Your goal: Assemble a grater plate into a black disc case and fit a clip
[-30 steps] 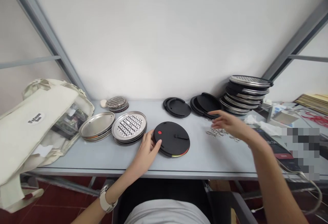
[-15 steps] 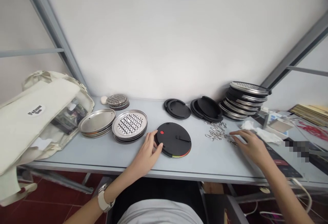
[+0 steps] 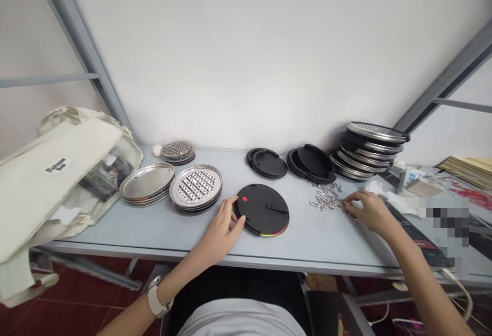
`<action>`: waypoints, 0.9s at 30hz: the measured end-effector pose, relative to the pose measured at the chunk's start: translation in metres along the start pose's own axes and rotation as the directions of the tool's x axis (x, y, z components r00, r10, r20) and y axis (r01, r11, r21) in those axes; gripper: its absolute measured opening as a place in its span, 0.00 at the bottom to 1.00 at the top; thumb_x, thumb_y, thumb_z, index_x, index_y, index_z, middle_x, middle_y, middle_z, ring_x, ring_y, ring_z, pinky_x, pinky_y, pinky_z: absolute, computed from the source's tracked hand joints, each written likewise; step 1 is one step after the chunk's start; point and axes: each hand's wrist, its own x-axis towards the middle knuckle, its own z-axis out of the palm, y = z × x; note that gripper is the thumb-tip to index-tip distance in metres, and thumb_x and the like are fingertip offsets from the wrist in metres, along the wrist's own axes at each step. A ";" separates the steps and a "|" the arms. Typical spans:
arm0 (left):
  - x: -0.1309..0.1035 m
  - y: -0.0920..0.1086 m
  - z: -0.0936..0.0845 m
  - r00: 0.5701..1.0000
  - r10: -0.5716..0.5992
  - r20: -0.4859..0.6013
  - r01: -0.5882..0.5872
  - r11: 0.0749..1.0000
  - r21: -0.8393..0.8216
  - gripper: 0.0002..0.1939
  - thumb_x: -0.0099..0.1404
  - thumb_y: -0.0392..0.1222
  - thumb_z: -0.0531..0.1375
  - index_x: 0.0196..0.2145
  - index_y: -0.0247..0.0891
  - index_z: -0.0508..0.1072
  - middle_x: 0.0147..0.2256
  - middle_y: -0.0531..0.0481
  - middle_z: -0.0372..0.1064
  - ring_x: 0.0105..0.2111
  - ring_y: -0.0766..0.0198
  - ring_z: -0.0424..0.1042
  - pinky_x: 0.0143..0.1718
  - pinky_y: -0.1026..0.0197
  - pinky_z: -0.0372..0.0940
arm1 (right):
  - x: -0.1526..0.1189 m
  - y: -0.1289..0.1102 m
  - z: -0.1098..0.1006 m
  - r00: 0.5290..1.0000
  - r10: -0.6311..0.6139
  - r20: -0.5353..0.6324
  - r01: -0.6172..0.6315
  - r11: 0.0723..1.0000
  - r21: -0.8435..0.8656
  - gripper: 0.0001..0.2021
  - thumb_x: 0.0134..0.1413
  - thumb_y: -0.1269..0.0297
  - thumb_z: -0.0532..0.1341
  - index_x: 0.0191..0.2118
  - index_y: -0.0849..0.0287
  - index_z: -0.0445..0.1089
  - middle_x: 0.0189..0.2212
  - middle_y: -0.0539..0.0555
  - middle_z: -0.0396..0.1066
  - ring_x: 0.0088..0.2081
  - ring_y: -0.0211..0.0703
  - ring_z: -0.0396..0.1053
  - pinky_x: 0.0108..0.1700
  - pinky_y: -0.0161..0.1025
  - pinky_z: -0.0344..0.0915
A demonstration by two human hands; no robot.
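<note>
My left hand (image 3: pixel 223 227) grips the left edge of a round black plate (image 3: pixel 263 208) lying on the table. This plate has a red dot, a small raised bar and a red and yellow rim at its lower right. At the right edge of a scattered pile of small metal clips (image 3: pixel 326 198), my right hand (image 3: pixel 368 213) has thumb and forefinger pinched together on a clip, mostly hidden by the fingers. Several black round plates (image 3: pixel 269 164) lie behind the plate in my left hand, with more black rimmed plates (image 3: pixel 315 162) to their right.
On the left are round grater plates (image 3: pixel 197 187), plain metal discs (image 3: pixel 148 181) and smaller grater discs (image 3: pixel 177 150). A tall stack of discs (image 3: pixel 371 149) stands back right. A cream bag (image 3: pixel 73 156) occupies the left end; a dark tablet-like panel (image 3: pixel 418 238) and tissue (image 3: pixel 402 202) lie right.
My right hand's thumb and forefinger have closed together beside the clip pile. My left hand stays on the black plate. The view has shifted slightly.
</note>
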 end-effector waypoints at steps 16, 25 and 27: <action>-0.001 -0.001 0.001 0.997 0.078 0.010 -0.078 0.996 0.035 0.20 0.68 0.41 0.50 0.57 0.40 0.55 0.40 0.48 0.62 0.35 0.64 0.67 0.41 0.58 0.65 | -0.003 0.008 0.001 0.985 0.168 0.041 -0.172 0.975 0.142 0.10 0.40 0.58 0.56 0.31 0.57 0.67 0.28 0.58 0.75 0.31 0.50 0.73 0.36 0.42 0.66; -0.003 0.001 0.000 0.998 0.057 0.022 -0.058 0.997 0.042 0.20 0.68 0.41 0.50 0.57 0.40 0.55 0.41 0.47 0.62 0.35 0.64 0.67 0.42 0.58 0.65 | 0.006 0.003 0.000 0.978 0.208 0.007 -0.208 0.978 0.014 0.09 0.44 0.61 0.56 0.29 0.59 0.70 0.30 0.60 0.74 0.35 0.52 0.71 0.39 0.42 0.63; -0.002 0.000 0.001 0.998 0.054 0.020 -0.055 0.998 0.035 0.20 0.68 0.40 0.50 0.57 0.41 0.55 0.42 0.47 0.62 0.36 0.64 0.67 0.41 0.58 0.65 | 0.013 0.000 0.000 0.972 0.234 0.017 -0.234 0.972 -0.007 0.10 0.45 0.61 0.56 0.30 0.60 0.71 0.31 0.61 0.75 0.35 0.52 0.71 0.39 0.41 0.62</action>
